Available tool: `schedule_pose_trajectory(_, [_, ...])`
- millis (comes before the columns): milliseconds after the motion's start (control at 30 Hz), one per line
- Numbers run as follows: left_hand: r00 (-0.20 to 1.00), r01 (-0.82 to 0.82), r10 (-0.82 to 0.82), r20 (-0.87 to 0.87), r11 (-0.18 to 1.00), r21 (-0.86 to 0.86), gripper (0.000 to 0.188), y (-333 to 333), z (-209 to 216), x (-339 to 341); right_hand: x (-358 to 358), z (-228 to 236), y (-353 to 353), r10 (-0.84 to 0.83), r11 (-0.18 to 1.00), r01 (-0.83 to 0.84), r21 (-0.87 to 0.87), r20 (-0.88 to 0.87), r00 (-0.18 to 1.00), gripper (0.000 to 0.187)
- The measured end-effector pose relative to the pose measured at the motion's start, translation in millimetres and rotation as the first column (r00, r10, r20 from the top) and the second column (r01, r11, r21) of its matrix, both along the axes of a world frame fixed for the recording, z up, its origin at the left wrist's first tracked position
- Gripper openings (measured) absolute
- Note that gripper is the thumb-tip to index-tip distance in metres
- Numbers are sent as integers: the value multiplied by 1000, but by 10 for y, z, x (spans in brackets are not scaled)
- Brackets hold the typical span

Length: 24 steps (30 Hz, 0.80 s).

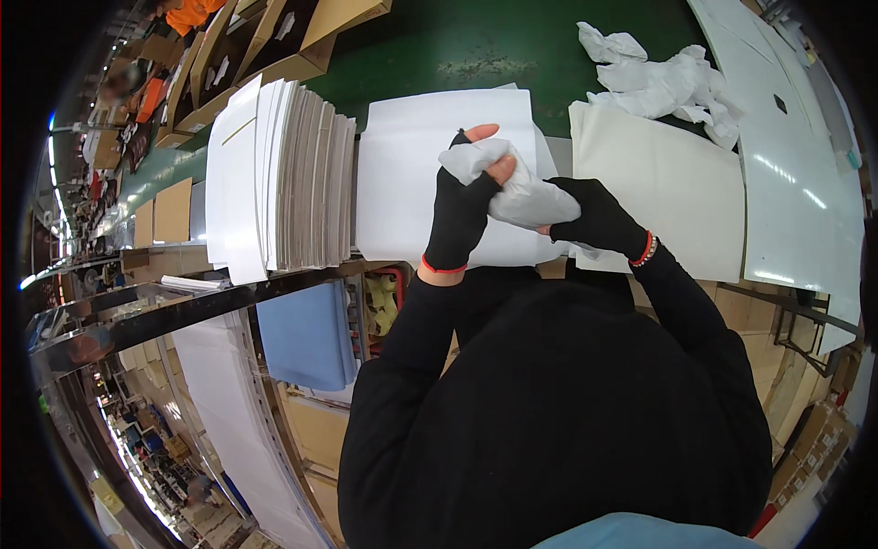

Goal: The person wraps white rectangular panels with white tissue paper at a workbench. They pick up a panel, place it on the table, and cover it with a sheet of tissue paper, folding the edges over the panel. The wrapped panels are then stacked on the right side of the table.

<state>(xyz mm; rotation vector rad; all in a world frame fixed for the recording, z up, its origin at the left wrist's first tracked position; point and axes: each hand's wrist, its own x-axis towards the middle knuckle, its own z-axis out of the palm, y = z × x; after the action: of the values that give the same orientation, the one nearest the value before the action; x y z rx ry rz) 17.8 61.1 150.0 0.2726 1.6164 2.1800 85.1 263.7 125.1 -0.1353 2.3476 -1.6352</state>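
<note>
Between my hands is a wad of white paper [530,197], bunched into a long rounded shape; whether anything lies inside it is hidden. My left hand [471,188], in a black fingerless glove, is closed round its upper left end with the thumb across the top. At the lower right end my right hand [599,215], gloved the same way, grips it, its fingertips mostly hidden underneath. Beneath the hands lies a stack of white paper sheets [407,183]. Just right of it is another pile of off-white sheets [672,201].
Crumpled white paper [672,78] lies at the back right. A thick row of card sheets [306,174] stands at the left. Open cardboard boxes [265,50] sit on the green table [430,55] at the far left. A white panel [796,165] borders the right side.
</note>
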Motion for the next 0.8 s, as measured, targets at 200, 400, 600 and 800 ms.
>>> schedule_pose_trajectory(200, [763,-8,-249,597,919,394,40,141,-537,150,118,-11,104,76,996,-73,-54,48,996,48])
schedule_pose_trajectory(400, [836,2,-218,504,919,394,37,39,-493,154,213,55,222,61,998,-58,-36,90,994,48])
schedule_pose_trajectory(600, [951,-106,25,-307,962,-251,43,238,-727,393,225,-2,224,169,984,-173,49,69,983,48])
schedule_pose_trajectory(800, [952,31,-111,-285,962,-271,48,269,-314,620,151,-63,270,126,991,-129,35,56,990,47])
